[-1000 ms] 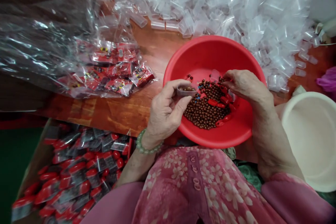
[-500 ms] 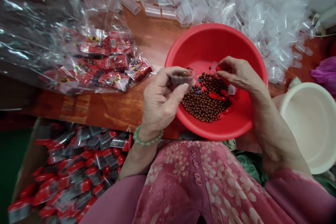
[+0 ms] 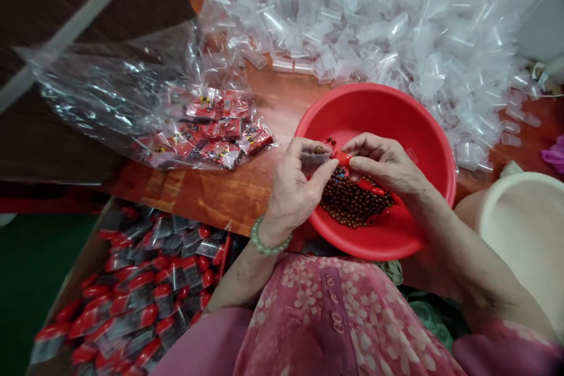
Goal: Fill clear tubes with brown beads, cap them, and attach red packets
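Observation:
My left hand (image 3: 297, 188) is closed around a small clear plastic container (image 3: 312, 157), held over the left rim of the red basin (image 3: 374, 97). A brown ball (image 3: 319, 150) shows inside the container. Between the thumb and fingers of my right hand (image 3: 381, 158) is a red cap (image 3: 342, 158), close against the container's right end; whether it is seated cannot be seen. Below my hands, many brown balls (image 3: 352, 205) lie in the basin, with several loose red caps (image 3: 370, 187) among them.
Clear containers (image 3: 352, 23) are heaped behind the basin. Red packets (image 3: 211, 129) lie in a clear bag on the wooden table (image 3: 176, 194). Red-capped containers (image 3: 141, 288) fill a box at lower left. A white bucket (image 3: 484, 211) stands at right.
My right hand has moved left with a red cap, from above the balls to the container in my left hand. The whole view has shifted, with things appearing lower and further right.

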`<state>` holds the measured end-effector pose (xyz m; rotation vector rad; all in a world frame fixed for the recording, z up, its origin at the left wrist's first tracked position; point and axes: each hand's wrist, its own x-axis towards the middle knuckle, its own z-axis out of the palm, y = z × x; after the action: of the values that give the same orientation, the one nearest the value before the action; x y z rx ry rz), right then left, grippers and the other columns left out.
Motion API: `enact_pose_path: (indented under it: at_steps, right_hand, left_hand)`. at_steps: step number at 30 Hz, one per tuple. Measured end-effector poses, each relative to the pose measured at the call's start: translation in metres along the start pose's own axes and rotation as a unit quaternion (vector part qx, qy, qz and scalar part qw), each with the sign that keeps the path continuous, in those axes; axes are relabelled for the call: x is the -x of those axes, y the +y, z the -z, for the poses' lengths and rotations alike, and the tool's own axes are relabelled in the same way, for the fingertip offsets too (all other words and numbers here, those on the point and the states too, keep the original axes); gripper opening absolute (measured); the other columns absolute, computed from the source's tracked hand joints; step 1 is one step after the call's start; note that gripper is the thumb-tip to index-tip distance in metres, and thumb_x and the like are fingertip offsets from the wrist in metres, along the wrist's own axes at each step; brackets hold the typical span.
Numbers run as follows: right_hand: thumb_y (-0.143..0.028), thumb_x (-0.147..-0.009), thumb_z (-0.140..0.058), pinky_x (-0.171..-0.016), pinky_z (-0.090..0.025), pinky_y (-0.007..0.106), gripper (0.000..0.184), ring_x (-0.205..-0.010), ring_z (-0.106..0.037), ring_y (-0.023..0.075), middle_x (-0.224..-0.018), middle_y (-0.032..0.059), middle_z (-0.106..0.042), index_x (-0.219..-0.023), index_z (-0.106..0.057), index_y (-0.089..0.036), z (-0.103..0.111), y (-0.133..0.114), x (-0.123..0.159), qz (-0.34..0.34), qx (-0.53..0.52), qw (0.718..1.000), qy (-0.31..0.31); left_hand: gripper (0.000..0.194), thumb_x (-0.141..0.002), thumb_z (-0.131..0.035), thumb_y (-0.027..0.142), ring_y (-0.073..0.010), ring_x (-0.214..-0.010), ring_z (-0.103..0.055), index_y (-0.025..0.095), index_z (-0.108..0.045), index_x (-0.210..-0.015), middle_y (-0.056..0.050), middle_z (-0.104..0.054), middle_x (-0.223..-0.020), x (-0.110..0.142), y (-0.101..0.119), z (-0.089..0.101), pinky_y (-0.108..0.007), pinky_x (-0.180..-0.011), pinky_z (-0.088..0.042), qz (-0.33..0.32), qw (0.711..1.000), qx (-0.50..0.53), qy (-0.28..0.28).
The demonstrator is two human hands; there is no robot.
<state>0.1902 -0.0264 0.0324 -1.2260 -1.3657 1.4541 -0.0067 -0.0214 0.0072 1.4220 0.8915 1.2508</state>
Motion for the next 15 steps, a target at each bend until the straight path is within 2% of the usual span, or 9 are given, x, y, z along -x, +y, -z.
enact_pose_path:
  at_steps: [5, 9, 10, 15]
  right_hand:
    - [-0.049, -0.073, -0.089, -0.066, -0.055, 0.024, 0.039, -0.068, -0.064, 0.011, -0.079, -0.0004, -0.07, -0.09, -0.071, -0.019, -0.009, -0.004, 0.004, 0.027, 0.037, 0.999, 0.007]
    - [-0.042, -0.07, -0.092, -0.088, -0.058, 0.031, 0.045, -0.096, -0.071, 0.018, -0.106, 0.0044, -0.076, -0.106, -0.075, -0.021, -0.005, -0.006, 0.007, 0.029, 0.059, 0.997, -0.03]
    - [-0.04, -0.07, -0.092, -0.09, -0.058, 0.032, 0.045, -0.098, -0.072, 0.0184, -0.108, 0.0043, -0.077, -0.108, -0.076, -0.021, -0.002, -0.007, 0.008, 0.025, 0.061, 0.997, -0.03]
    - [-0.039, -0.077, -0.088, -0.076, -0.058, 0.028, 0.031, -0.08, -0.071, 0.015, -0.094, 0.0009, -0.076, -0.103, -0.08, -0.025, 0.007, -0.012, 0.012, 0.019, 0.053, 0.998, 0.0]
  left_hand:
    - [0.02, -0.084, -0.075, 0.026, -0.0132, -0.08, -0.073, 0.019, -0.059, -0.093, -0.002, -0.074, -0.092, -0.002, 0.001, -0.004, -0.027, -0.078, -0.06, -0.022, 0.997, -0.068, 0.003]
    - [0.021, -0.082, -0.076, 0.025, -0.0133, -0.078, -0.072, 0.019, -0.059, -0.093, -0.001, -0.074, -0.09, -0.004, -0.001, -0.001, -0.027, -0.077, -0.059, 0.008, 0.999, -0.036, 0.005]
    - [0.022, -0.082, -0.077, 0.026, -0.0133, -0.078, -0.072, 0.02, -0.059, -0.093, -0.001, -0.073, -0.089, -0.004, -0.001, 0.0, -0.027, -0.077, -0.059, 0.018, 1.0, -0.024, 0.008]
    - [0.024, -0.082, -0.077, 0.029, -0.0121, -0.079, -0.069, 0.02, -0.059, -0.096, -0.001, -0.071, -0.09, -0.008, -0.006, 0.002, -0.025, -0.076, -0.058, 0.035, 0.999, 0.018, 0.037]
